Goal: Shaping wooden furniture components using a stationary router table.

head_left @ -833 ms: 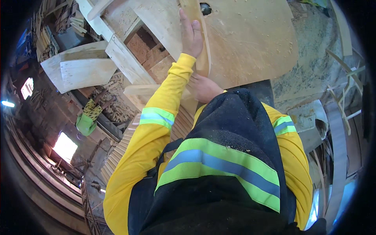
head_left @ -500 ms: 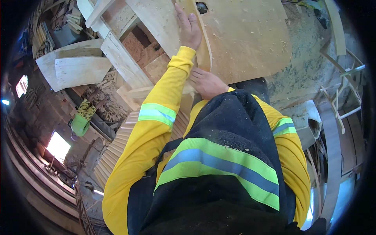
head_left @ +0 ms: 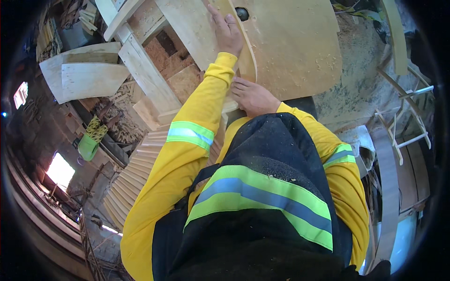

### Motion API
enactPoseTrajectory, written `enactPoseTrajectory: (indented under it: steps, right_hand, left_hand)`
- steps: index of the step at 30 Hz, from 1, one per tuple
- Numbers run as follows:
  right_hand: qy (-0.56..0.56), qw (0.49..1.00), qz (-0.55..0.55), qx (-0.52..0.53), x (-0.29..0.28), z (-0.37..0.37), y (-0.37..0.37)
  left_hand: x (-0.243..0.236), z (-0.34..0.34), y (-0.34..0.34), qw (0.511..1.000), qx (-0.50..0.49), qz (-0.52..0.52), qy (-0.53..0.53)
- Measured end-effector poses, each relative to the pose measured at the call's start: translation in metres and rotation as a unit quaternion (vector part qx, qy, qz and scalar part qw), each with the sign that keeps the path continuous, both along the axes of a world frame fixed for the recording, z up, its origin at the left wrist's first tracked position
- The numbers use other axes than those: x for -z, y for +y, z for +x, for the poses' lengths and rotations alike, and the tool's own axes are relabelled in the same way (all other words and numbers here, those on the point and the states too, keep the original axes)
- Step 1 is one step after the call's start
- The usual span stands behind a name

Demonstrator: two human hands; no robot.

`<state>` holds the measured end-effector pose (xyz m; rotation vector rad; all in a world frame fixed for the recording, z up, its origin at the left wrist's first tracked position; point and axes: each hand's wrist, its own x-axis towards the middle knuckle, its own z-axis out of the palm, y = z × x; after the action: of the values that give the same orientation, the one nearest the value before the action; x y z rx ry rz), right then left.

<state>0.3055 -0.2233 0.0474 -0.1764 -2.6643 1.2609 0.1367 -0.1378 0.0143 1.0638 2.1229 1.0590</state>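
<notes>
A narrow, curved wooden piece [head_left: 247,58] stretches away from me over a pale wooden worktop [head_left: 295,51], its far end cut off by the upper edge. Flat against its left side lies my left hand [head_left: 228,35], fingers stretched forward and thumb apart. My right hand [head_left: 256,98] is at the near end of the piece, fingers curled and closed on it; the fingertips are partly hidden. Just right of the piece, a dark round metal part [head_left: 242,14] sits in a hole in the worktop.
Wood shavings dot the worktop. Left of it are a wooden frame [head_left: 145,70], curved boards [head_left: 93,82] and a row of stacked wooden strips [head_left: 136,173]. A green container [head_left: 88,146] stands further left. At right are a slatted wooden frame [head_left: 405,105] and a whitish bin [head_left: 361,140].
The view has shifted slightly. My right hand's fingers are more curled at the near end of the piece. The piece sits slightly farther forward past the dark round part.
</notes>
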Motion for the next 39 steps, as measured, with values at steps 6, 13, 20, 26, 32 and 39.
enactPoseTrajectory:
  steps: [6,13,20,26,32,39]
  right_hand:
    - [-0.028,0.997,-0.046,-0.047,-0.004,0.006,0.017]
    - [0.027,0.998,-0.049,-0.042,-0.002,0.015,0.031]
    - [0.064,0.997,-0.033,-0.035,0.006,0.019,0.042]
    - [0.049,0.996,-0.027,-0.075,0.005,0.022,0.044]
    - [-0.030,0.989,0.013,-0.141,-0.003,0.020,0.050]
    - [-0.042,0.980,0.127,-0.148,0.003,0.016,0.040]
  left_hand:
    - [0.005,0.000,0.003,1.000,-0.024,0.012,0.007]
    - [0.005,0.006,0.010,0.998,-0.041,0.006,0.050]
    - [0.009,0.010,0.004,0.995,-0.083,0.021,0.054]
    - [0.017,0.002,0.013,0.977,-0.133,0.057,0.157]
    - [0.009,-0.003,0.009,0.986,-0.120,-0.048,0.101]
    - [0.014,-0.003,0.009,0.992,-0.111,0.027,0.045]
